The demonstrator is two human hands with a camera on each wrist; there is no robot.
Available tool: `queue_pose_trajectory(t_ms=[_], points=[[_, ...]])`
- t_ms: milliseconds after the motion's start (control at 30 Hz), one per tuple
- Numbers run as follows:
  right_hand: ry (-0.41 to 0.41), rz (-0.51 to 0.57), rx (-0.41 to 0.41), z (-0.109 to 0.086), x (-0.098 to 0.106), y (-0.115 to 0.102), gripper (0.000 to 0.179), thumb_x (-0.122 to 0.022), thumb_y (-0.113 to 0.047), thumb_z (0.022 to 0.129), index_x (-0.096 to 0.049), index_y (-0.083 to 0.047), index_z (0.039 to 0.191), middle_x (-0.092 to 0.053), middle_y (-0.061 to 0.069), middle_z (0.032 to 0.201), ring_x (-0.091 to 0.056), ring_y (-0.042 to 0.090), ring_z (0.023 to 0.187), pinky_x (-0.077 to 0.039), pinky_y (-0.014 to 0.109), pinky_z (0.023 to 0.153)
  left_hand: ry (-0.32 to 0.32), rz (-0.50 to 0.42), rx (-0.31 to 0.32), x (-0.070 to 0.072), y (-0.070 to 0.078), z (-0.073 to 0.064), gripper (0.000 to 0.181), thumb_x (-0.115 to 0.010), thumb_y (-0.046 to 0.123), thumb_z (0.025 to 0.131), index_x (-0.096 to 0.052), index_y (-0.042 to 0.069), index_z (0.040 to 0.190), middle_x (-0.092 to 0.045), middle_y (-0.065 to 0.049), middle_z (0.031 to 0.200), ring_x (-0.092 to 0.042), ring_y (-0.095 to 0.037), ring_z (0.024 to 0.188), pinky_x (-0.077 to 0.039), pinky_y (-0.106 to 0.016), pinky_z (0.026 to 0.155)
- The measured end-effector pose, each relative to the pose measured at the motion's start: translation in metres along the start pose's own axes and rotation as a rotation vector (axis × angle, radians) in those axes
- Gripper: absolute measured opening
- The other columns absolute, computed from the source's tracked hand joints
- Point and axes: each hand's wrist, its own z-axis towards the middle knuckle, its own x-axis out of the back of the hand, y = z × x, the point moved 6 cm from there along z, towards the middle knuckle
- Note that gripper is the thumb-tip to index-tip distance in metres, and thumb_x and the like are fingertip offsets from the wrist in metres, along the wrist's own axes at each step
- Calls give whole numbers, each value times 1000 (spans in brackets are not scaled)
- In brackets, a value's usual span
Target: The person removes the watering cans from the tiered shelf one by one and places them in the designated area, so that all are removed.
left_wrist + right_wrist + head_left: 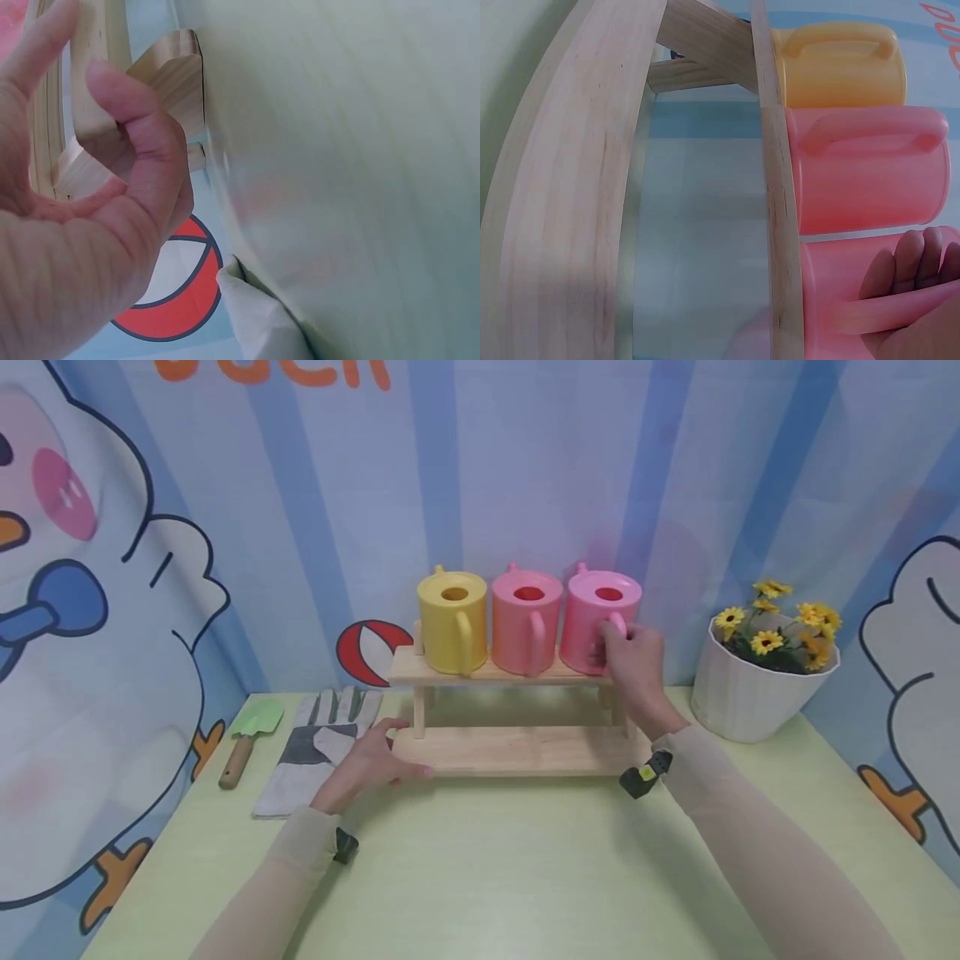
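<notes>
A two-tier wooden shelf (517,750) stands against the backdrop. On its upper board sit a yellow watering can (442,627), a coral-pink watering can (517,627) and, at the right end, a bright pink watering can (581,622), all upright with handles facing me. My right hand (637,668) grips the bright pink can's handle; in the right wrist view its fingers (907,259) pass behind that handle. At the shelf's left end, my left hand (375,758) holds the lower board between thumb and curled fingers, as the left wrist view (112,172) also shows.
Left of the shelf lie a pair of grey-and-white work gloves (300,768) and a small trowel (243,747) with a green blade and wooden handle. A white pot (742,702) of yellow flowers stands at the right. Behind everything hangs a striped cartoon backdrop (525,460).
</notes>
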Motion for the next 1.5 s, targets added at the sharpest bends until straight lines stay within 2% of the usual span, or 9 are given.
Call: queue_pose_trajectory(t_ms=[100, 233, 333, 467, 867, 967, 1200, 1367, 1500], points=[[11, -39, 10, 1, 0, 0, 32, -54, -24, 109, -72, 2, 102, -63, -6, 73, -63, 6, 67, -57, 18, 67, 14, -7, 7, 0, 0, -1, 101, -98, 28, 80, -42, 6, 161, -66, -21, 123, -64, -24, 89, -53, -29, 71], [26, -88, 23, 2, 1, 1, 35, -50, -25, 107, -59, -7, 79, -54, -6, 65, -55, 10, 63, -47, 21, 59, 23, -6, 8, 1, 0, 0, 101, -99, 25, 80, -42, 5, 161, -66, -21, 121, -64, -24, 89, -53, -28, 71], [30, -111, 38, 1, 1, 1, 39, -47, -28, 108, -51, -8, 74, -51, -4, 63, -55, 15, 64, -45, 24, 58, 24, -13, 4, 0, 2, 0, 100, -99, 24, 80, -42, 5, 161, -66, -21, 118, -63, -24, 88, -52, -28, 70], [35, -127, 62, 0, 0, 1, 40, -45, -31, 110, -53, -9, 78, -54, -2, 66, -61, 19, 68, -50, 24, 61, 23, -14, 1, 0, 3, 1, 99, -99, 23, 80, -43, 5, 160, -67, -20, 117, -63, -24, 88, -52, -28, 70], [103, -132, 119, 1, 7, 3, 41, -46, -23, 107, -43, -9, 68, -36, -5, 57, -47, 16, 57, -35, 26, 52, 18, -13, -8, -2, 4, 3, 99, -99, 25, 79, -43, 5, 159, -66, -19, 115, -63, -25, 90, -51, -28, 70], [108, -133, 118, -2, 9, 2, 41, -47, -22, 107, -43, -9, 68, -36, -5, 57, -46, 16, 57, -35, 26, 52, 18, -13, -3, -2, 4, 3, 100, -100, 26, 79, -43, 7, 159, -66, -19, 115, -63, -25, 90, -51, -28, 70], [62, -132, 100, -11, 12, 0, 39, -43, -29, 111, -48, -10, 77, -46, -1, 65, -55, 19, 65, -45, 25, 57, 16, -13, -4, -1, 3, 3, 99, -99, 26, 80, -43, 6, 159, -65, -17, 112, -61, -23, 85, -50, -28, 69], [56, -115, 83, -19, 17, 1, 39, -43, -28, 110, -46, -10, 76, -46, -3, 64, -50, 18, 63, -42, 26, 57, 5, -7, 27, 0, 1, 0, 97, -97, 29, 83, -42, 9, 161, -61, -16, 115, -61, -24, 88, -49, -29, 72], [48, -71, 70, -25, 21, 1, 38, -46, -26, 109, -45, -11, 75, -46, -5, 63, -48, 16, 62, -41, 26, 57, 2, -1, 19, 0, 0, 0, 97, -97, 28, 82, -42, 9, 160, -60, -15, 113, -60, -23, 86, -49, -29, 72]])
